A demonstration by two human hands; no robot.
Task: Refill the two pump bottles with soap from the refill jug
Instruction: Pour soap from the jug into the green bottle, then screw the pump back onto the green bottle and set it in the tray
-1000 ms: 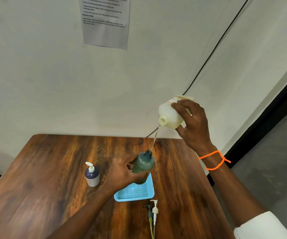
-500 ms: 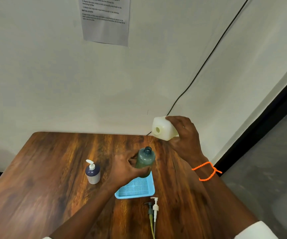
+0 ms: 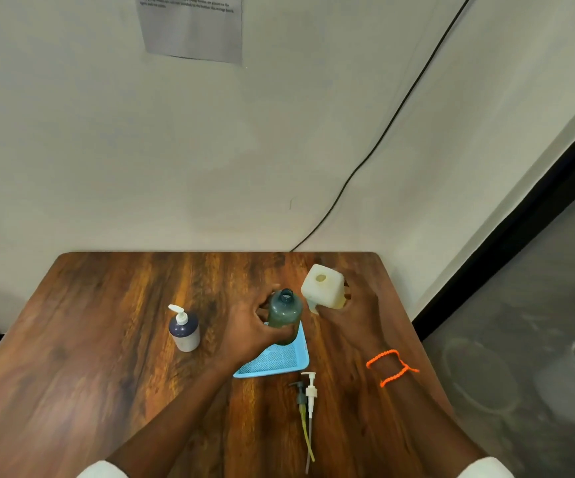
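A dark green bottle [image 3: 284, 310] with an open neck stands on the far edge of a blue mesh tray [image 3: 275, 363]; my left hand [image 3: 248, 331] is wrapped around its body. The white refill jug [image 3: 322, 288] stands upright on the wooden table [image 3: 106, 339] just right of it, mouth open and uncapped, and my right hand [image 3: 355, 315] grips its right side. Two loose pump heads with tubes, one dark [image 3: 300, 395] and one white [image 3: 310, 391], lie on the table in front of the tray. A small dark blue bottle [image 3: 184, 331] with a white cap stands to the left.
The table backs onto a pale wall with a taped paper sheet [image 3: 193, 25] and a black cable [image 3: 382, 132] running down behind the table's far right corner. The table's right edge drops off to a grey floor. An orange bead band [image 3: 391, 369] circles my right wrist.
My right hand stopped pouring, turned the jug upright and lowered it from above the green bottle to the table beside it. My left hand kept hold of the green bottle.
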